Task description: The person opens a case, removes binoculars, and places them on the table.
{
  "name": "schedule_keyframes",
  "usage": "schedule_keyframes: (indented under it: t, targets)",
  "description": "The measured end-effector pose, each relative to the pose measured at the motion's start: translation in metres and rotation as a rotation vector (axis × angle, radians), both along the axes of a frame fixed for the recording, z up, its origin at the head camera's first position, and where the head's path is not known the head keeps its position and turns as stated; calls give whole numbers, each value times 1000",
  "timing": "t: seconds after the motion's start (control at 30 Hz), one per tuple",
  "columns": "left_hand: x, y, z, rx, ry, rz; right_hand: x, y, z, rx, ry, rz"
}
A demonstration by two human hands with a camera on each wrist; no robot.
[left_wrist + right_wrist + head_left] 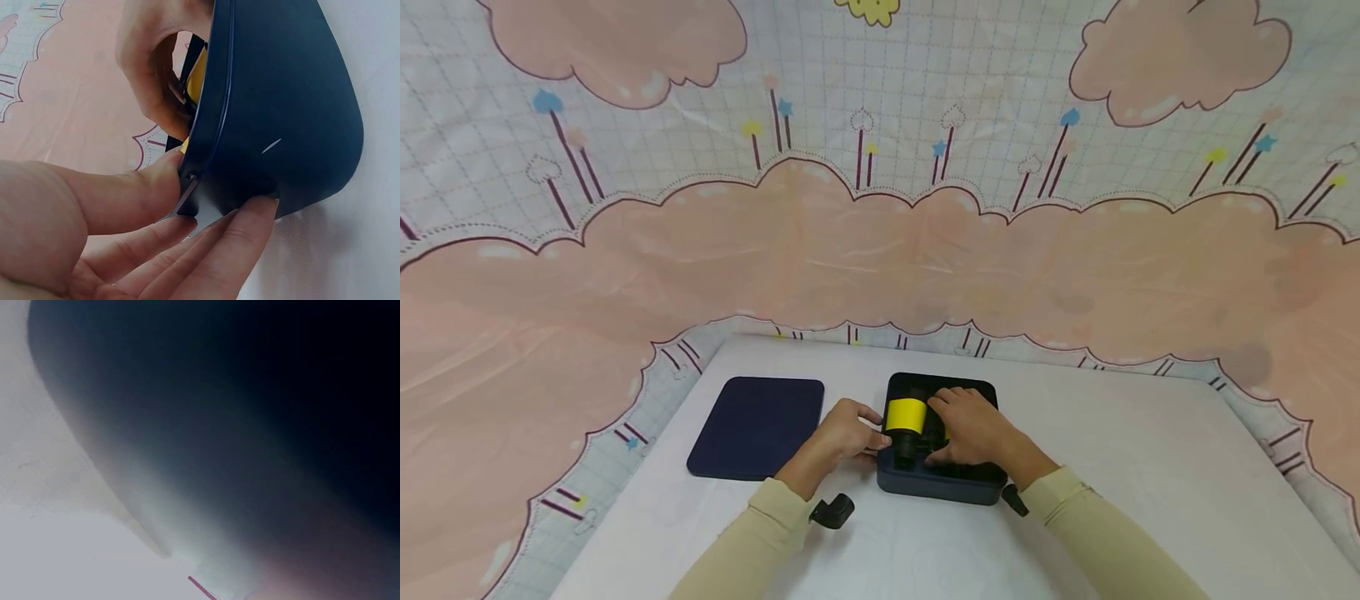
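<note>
A dark navy open box [940, 486] stands on the white table, with black-and-yellow binoculars [907, 415] lying in it. My left hand [847, 432] holds the box's left wall. In the left wrist view its thumb lies at the rim of the box [287, 106] and its fingers touch the outer side. Reaching in from the right, my right hand [973, 427] grips the right barrel of the binoculars, which it mostly covers. The right wrist view is filled by a blurred dark surface, and no fingers are clear there.
A flat navy lid [758, 429] lies on the white table [1150, 467] to the left of the box. Behind the table hangs a patterned pink and white cloth [880, 258]. A small black camera [832, 511] sits at the left wrist.
</note>
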State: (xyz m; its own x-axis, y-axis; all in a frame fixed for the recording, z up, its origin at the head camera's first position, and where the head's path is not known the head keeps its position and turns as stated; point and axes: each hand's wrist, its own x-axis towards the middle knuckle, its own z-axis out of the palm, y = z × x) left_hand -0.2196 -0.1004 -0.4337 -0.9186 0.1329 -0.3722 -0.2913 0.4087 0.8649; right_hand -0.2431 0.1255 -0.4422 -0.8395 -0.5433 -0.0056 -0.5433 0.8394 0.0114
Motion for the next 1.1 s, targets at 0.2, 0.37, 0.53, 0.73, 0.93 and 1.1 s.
schedule_keyframes:
  t: [0.2, 0.37, 0.53, 0.73, 0.93, 1.1]
  targets:
    - [0, 1, -2, 4, 11, 14, -3, -1, 0, -15, -19, -6]
    - [0, 1, -3, 6, 11, 16, -4, 0, 1, -23, -22, -7]
    - [1, 0, -3, 2, 9, 18, -4, 2, 5, -24, -17, 11]
    - [0, 0, -2, 16, -2, 24, -3, 4, 16, -33, -49, 15]
    - [-1, 1, -2, 27, -10, 29, -4, 8, 25, -42, -67, 5]
    - [-1, 1, -4, 28, -10, 33, -3, 13, 31, -67, -64, 19]
